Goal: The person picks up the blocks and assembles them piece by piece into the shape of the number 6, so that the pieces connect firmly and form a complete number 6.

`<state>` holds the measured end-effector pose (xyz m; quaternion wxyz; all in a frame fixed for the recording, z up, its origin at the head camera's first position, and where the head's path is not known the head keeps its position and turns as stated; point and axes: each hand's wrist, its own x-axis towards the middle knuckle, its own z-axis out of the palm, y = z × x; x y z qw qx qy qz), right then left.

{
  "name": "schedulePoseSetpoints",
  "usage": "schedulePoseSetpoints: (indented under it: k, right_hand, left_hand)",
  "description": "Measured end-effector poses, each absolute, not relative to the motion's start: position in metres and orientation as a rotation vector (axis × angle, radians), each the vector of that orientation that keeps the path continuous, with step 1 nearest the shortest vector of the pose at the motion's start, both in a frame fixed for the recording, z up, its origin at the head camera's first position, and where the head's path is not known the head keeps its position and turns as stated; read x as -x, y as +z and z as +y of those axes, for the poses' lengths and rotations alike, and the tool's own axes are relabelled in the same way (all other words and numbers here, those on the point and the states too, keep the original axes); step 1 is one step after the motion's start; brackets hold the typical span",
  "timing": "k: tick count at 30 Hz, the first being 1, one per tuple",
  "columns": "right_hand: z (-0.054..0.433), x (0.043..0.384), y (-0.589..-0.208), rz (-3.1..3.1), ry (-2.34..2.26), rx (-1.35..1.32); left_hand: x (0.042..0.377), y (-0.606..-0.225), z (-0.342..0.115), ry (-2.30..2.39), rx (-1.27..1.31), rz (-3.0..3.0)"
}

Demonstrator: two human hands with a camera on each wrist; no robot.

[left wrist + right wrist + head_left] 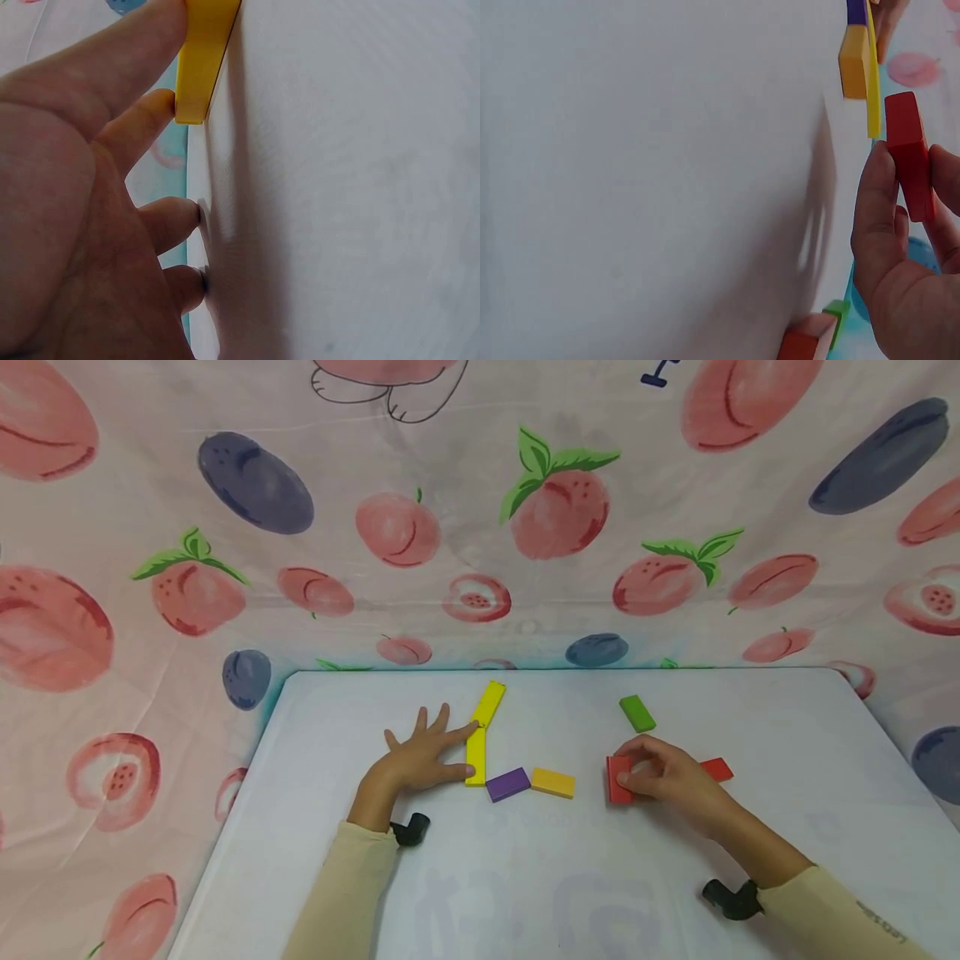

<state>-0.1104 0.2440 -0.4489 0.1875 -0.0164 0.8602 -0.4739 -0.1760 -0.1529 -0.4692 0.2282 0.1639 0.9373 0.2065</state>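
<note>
My left hand [420, 756] lies spread, its index finger and thumb touching the lower yellow block [476, 758] along its left side. A second yellow block [491, 702] meets that one at an angle at its far end. In the left wrist view, yellow block [201, 67] shows against the thumb and a fingertip. My right hand [667, 781] pinches a red block [617, 780] between thumb and fingers. That red block [907, 154] appears slightly raised off the table in the right wrist view, and the fingers cover part of it.
A purple block [507, 784] lies beside the lower yellow block's near end, with an orange block [552, 782] at its right. Another red block [717, 769] sits behind the right hand, and a green block [637, 713] farther back. A fruit-patterned cloth [465, 460] hangs behind the white table [525, 877].
</note>
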Motion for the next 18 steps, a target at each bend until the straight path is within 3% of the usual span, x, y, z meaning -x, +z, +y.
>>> schedulePoseSetpoints:
  k: [18]
  right_hand:
    - [0.212, 0.095, -0.461, 2.432, -1.177, -0.013]
  left_hand:
    - [0.177, -0.47, -0.154, 0.579, -0.452, 2.583]
